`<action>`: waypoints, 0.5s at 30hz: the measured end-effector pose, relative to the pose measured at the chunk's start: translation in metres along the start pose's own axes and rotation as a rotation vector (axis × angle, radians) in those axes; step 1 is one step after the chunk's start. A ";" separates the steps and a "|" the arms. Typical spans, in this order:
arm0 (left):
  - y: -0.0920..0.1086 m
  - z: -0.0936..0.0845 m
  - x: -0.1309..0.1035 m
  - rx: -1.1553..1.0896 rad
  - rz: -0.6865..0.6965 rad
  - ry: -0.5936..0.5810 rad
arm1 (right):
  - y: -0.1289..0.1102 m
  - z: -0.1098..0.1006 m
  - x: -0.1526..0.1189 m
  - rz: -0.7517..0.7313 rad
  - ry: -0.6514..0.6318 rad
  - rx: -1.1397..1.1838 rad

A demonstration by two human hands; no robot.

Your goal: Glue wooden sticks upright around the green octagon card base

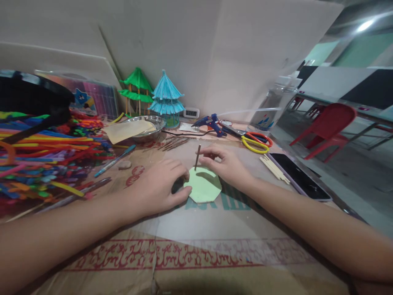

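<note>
A pale green octagonal piece point(205, 189) lies flat in front of me. My left hand point(159, 186) rests at its left edge, thumb and curved fingers gripping the rim. A thin brown stick point(197, 157) stands nearly upright at the far edge of the octagon, tilted slightly. From the right, my right hand point(224, 164) has its thumb and fingertips closed at the stick's side. Behind the hands lie several more brown sticks point(175, 143) on the table.
Two small pavilion models, one green point(138, 84) and one blue point(167, 96), stand at the back. A metal bowl point(158, 123), glue gun point(211, 123) and scissors point(254, 141) are near. Colourful pipe cleaners point(52, 151) fill the left; pale sticks point(274, 169) and a phone point(299, 176) lie right.
</note>
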State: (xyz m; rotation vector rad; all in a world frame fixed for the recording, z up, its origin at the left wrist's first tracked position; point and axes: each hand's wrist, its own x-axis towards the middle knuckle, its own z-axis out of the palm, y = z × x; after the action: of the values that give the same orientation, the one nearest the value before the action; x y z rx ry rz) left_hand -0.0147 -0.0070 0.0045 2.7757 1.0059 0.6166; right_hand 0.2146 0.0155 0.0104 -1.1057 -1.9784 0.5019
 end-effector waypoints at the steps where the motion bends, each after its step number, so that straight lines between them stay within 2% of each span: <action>1: 0.001 0.001 -0.001 -0.015 0.003 -0.008 | 0.000 0.001 0.000 0.001 -0.007 -0.001; 15: 0.001 0.002 -0.001 -0.041 0.040 -0.032 | 0.000 0.002 -0.001 -0.004 -0.010 0.018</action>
State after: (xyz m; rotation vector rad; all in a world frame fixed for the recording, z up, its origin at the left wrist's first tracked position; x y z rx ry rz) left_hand -0.0140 -0.0085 0.0029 2.7675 0.9229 0.5895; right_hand 0.2133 0.0147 0.0081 -1.0901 -1.9806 0.5236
